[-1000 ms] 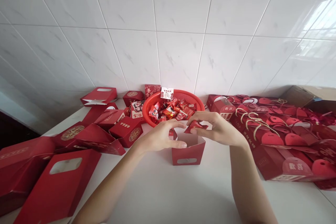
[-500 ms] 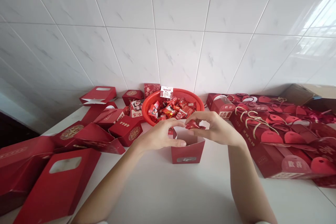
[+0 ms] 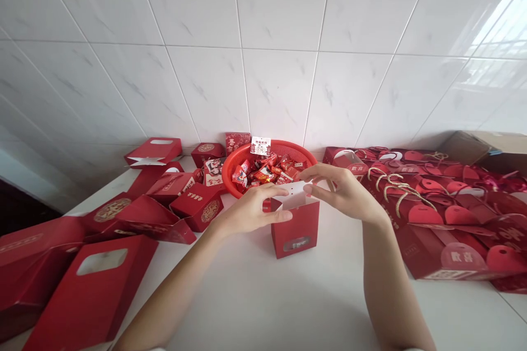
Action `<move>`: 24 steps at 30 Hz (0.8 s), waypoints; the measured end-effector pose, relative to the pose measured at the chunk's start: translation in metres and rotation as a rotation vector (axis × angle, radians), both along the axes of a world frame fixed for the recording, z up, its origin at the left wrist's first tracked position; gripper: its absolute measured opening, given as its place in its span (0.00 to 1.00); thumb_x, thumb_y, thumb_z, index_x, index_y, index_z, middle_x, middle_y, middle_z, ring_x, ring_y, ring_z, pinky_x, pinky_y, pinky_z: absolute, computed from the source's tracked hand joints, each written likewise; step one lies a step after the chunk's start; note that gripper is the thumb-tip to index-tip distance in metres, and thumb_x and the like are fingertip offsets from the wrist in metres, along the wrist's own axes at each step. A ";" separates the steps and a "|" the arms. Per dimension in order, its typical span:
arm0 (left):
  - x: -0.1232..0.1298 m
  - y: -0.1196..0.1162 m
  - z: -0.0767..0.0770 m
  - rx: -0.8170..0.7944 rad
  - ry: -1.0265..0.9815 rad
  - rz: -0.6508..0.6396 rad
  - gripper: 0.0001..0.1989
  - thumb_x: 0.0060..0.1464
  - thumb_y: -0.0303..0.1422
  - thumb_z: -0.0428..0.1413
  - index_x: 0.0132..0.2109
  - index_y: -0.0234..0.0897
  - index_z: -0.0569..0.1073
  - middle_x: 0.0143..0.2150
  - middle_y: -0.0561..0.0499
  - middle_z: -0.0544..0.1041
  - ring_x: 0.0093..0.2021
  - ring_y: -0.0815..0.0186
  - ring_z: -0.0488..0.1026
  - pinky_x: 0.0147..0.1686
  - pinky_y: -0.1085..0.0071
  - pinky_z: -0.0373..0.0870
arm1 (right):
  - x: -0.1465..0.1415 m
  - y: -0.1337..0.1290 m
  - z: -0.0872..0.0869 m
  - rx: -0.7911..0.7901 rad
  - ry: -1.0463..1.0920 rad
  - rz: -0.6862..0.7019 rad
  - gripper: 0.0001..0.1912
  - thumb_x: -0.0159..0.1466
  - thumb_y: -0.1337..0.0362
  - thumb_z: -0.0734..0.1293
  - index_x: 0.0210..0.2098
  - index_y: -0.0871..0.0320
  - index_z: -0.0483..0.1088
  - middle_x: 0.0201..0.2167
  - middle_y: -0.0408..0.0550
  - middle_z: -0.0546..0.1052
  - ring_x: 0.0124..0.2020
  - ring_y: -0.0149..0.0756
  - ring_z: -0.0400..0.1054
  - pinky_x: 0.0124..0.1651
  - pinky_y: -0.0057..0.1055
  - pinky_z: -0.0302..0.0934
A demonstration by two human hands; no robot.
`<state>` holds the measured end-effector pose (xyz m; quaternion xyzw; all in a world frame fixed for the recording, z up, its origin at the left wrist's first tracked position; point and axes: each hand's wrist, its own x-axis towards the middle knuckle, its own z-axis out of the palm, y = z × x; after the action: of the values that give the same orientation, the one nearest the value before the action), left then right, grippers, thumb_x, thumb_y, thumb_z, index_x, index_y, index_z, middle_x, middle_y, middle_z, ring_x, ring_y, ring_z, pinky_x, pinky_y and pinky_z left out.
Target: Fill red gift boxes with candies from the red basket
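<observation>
An upright red box [image 3: 295,230] with an open top and a small window low on its front stands on the white table. At its left rim is my left hand [image 3: 253,209], fingers apart, the thumb along the front edge. My right hand [image 3: 340,191] is at the right rim, its thumb and fingers apart around the white inner flap, with no candy visible in it. Just behind the box sits a red plastic basket [image 3: 302,152] of wrapped candies [image 3: 263,173]. The inside of the box is mostly hidden.
Several red boxes [image 3: 102,279] lie along the left side. On the right are rows of red gift boxes [image 3: 444,252] with rope handles [image 3: 397,189]. A cardboard box [image 3: 473,145] stands at the back right, and a tiled wall [image 3: 280,93] rises behind.
The red-wrapped candy that was in my right hand is gone from it. The box has turned slightly, and its white inner flap now shows between my hands.
</observation>
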<state>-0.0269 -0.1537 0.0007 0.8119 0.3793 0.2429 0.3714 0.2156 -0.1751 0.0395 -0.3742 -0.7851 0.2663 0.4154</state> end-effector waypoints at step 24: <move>0.000 0.012 0.020 0.153 -0.493 0.199 0.29 0.54 0.43 0.64 0.61 0.40 0.71 0.45 0.46 0.82 0.42 0.57 0.80 0.39 0.66 0.79 | -0.010 0.019 -0.014 -0.160 0.323 0.078 0.17 0.65 0.48 0.70 0.42 0.54 0.80 0.37 0.48 0.80 0.40 0.42 0.75 0.42 0.36 0.70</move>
<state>-0.0270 -0.1416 0.0205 0.7128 0.3357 0.4965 0.3643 0.2052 -0.1557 0.0258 -0.3279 -0.6985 0.4005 0.4942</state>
